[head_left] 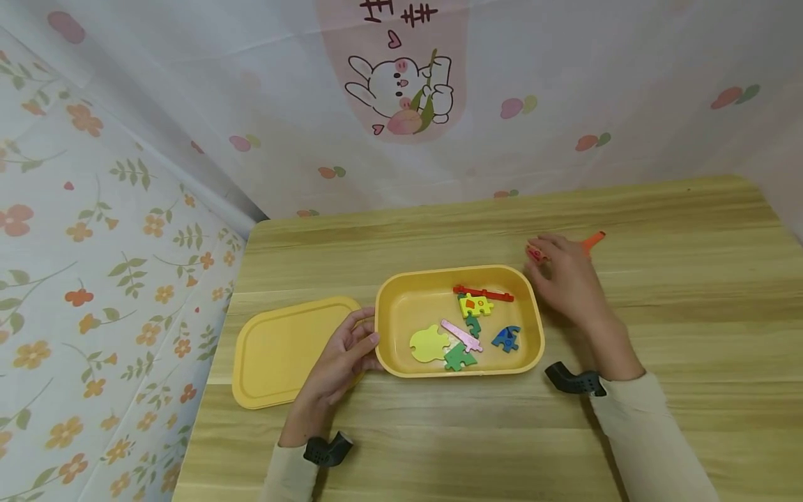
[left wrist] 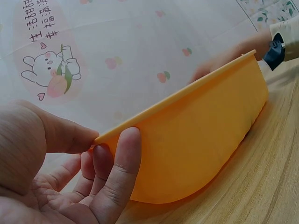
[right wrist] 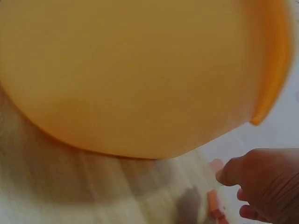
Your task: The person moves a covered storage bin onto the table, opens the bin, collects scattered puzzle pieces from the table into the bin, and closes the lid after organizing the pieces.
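My left hand [head_left: 341,355] grips the left rim of a deep yellow plastic box [left wrist: 196,126], thumb on top and fingers bent beneath the lip. Inside lie a pale yellow puzzle piece [head_left: 429,344], a pink strip [head_left: 461,335], green pieces [head_left: 460,357], a blue piece [head_left: 507,339], a dotted yellow piece [head_left: 475,305] and a red strip [head_left: 483,293]. Just beyond the box's right end, my right hand [head_left: 567,279] bends its fingers over a small red piece [head_left: 536,254]; I cannot tell whether it pinches it. The right wrist view shows an orange-red piece [right wrist: 214,203] by the fingertips.
A yellow lid [head_left: 282,352] lies flat at the left, partly behind my left hand. An orange strip with a dark red end [head_left: 593,241] shows past my right hand. The wooden table [head_left: 452,432] meets a printed cloth at its back and a floral cloth at left.
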A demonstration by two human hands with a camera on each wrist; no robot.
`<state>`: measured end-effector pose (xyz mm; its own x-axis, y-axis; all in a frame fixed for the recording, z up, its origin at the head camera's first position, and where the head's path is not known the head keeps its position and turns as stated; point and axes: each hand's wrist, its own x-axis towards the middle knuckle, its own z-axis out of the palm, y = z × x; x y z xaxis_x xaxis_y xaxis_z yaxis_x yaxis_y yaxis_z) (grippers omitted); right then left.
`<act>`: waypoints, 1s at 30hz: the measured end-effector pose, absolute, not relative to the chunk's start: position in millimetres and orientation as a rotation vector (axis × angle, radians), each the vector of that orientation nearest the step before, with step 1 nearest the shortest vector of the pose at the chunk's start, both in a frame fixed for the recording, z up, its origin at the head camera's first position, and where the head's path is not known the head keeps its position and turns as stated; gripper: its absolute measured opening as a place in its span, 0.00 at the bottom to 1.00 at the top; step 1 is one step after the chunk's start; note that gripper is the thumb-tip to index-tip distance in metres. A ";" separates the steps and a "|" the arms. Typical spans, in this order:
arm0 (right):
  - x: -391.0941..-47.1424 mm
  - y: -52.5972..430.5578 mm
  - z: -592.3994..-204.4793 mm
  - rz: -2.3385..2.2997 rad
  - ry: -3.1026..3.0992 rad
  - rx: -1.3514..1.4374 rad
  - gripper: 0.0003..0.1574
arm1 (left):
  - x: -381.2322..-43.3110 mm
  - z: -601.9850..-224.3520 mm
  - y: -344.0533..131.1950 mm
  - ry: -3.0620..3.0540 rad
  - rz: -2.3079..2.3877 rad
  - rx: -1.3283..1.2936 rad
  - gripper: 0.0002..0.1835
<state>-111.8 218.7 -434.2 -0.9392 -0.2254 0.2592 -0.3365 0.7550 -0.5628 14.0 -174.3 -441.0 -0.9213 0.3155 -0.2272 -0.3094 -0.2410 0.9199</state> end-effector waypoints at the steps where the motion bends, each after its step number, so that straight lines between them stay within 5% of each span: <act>1: -112.2 218.5 -435.5 0.940 -2.787 0.442 0.26 | 14.1 -440.9 -174.2 1.631 2.205 0.008 0.27; 30: -113.2 222.1 -446.1 0.924 -2.790 0.318 0.23 | 12.8 -443.0 -174.3 1.653 2.190 0.018 0.27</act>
<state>-113.2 222.1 -446.1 -0.9600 -0.1435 0.2404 -0.2586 0.7833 -0.5652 12.8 -174.3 -443.0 -0.9217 0.3168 -0.2237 -0.3019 -0.2241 0.9266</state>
